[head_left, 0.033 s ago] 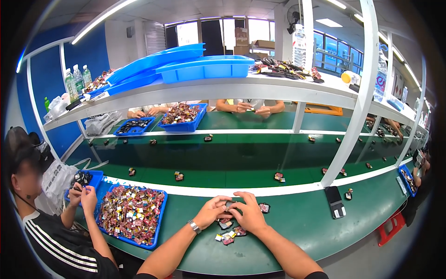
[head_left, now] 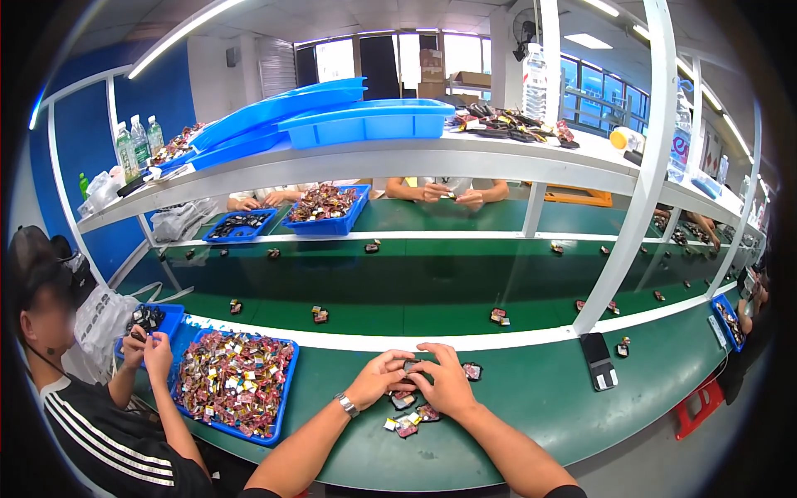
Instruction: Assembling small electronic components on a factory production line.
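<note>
I see a small dark part (head_left: 413, 366) pinched between my left hand (head_left: 380, 379) and right hand (head_left: 445, 384), both grips pressed onto it just above the green worktop (head_left: 531, 407); its detail is too small to tell. More small parts (head_left: 406, 413) lie under my wrists. To my left, a blue tray (head_left: 285, 397) is heaped with shiny multicoloured pieces (head_left: 231, 382). Beside it, a co-worker's hands (head_left: 149, 344) work over a smaller blue bin (head_left: 170, 313).

Walls: we are seeing a blue wall (head_left: 170, 91) at left.
Windows: daylight is coming through windows (head_left: 598, 91).
Light: ceiling tubes (head_left: 178, 37) are glowing.
Furniture: a white shelf (head_left: 349, 162) is spanning the green table (head_left: 531, 415).
</note>
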`<state>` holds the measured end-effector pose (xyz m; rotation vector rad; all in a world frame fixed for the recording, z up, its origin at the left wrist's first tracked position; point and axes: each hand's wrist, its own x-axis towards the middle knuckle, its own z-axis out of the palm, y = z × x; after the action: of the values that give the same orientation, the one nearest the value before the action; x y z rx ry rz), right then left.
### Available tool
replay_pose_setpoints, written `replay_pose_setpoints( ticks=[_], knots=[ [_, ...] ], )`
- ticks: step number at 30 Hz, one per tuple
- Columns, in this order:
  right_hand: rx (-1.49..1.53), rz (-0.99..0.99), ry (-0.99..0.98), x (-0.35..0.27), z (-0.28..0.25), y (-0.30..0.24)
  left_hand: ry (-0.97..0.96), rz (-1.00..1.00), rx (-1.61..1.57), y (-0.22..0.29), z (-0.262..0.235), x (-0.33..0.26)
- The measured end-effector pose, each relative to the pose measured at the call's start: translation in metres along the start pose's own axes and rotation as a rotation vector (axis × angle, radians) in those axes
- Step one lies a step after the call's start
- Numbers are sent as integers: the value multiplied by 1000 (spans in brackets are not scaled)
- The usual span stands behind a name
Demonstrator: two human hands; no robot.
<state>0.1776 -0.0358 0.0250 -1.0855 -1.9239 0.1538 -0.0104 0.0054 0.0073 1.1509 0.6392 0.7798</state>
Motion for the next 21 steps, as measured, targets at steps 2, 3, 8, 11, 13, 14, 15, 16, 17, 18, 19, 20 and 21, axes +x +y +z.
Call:
replay_pose_setpoints(
  ticks=[2,3,8,11,13,14,15,16,17,18,19,20,21],
  knots=[
    [46,55,5,-1,0,0,-51,-11,-18,0,-1,-1],
    [54,74,4,-1,-1,1,-69,-7,-10,2,0,-1],
    [75,107,-6,-1,-2,2,-88,12,41,5,4,-2],
    [93,76,-41,0,-4,4,-77,4,32,2,3,-2],
    [128,15,-139,1,-9,2,-50,-41,17,0,1,-2],
    [160,3,-153,1,-9,4,-53,-33,28,2,4,-3],
    [160,6,-152,1,-10,4,-56,-36,28,1,4,-3],
    [163,5,-155,0,-11,4,-59,-33,23,-1,4,-2],
    [165,3,-158,1,-13,4,-62,-28,18,-1,4,-1],
    [164,5,-156,0,-12,4,-65,-30,20,-1,4,0],
    [144,28,-116,-2,-9,6,-66,-31,-30,-2,4,0],
    [123,51,-76,-3,-7,6,-67,-33,-78,-3,4,1],
    [122,53,-73,-4,-5,5,-70,-35,-76,-4,3,1]
  ],
)
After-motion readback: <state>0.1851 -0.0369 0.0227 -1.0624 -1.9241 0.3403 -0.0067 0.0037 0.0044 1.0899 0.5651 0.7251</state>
